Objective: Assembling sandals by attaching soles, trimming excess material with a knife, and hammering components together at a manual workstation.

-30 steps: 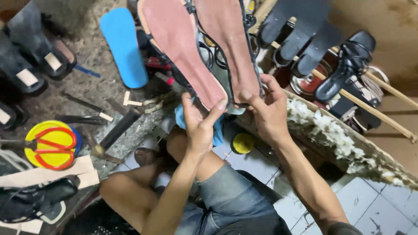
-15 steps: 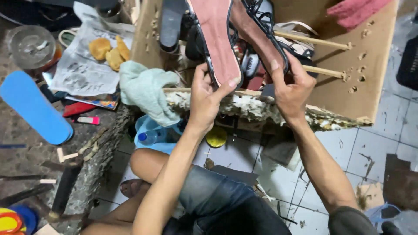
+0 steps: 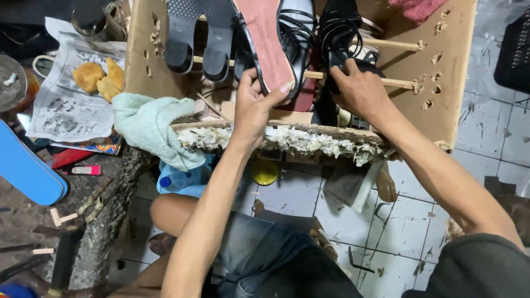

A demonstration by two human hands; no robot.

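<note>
My left hand (image 3: 255, 107) grips the heel end of a sandal with a pink sole (image 3: 268, 41) and black straps, holding it inside a wooden crate rack (image 3: 441, 83). My right hand (image 3: 360, 88) rests on a black strappy sandal (image 3: 339, 33) leaning on a wooden dowel (image 3: 397, 83) in the same crate. Whether it grips the shoe or only presses it, I cannot tell. A pair of dark grey sandals (image 3: 199, 38) hangs at the crate's left.
A light green towel (image 3: 149, 127) drapes over the crate's rough front edge. Newspaper (image 3: 69, 107) with fried snacks (image 3: 102, 74) lies to the left, a blue sole (image 3: 25, 171) beside it. A blue-capped bottle (image 3: 179, 179) and yellow lid (image 3: 265, 172) sit on the tiled floor.
The view swung right from the worktable to the crate. Both hands carried the pink-soled sandals up into the crate; the right hand shifted onto the black sandal.
</note>
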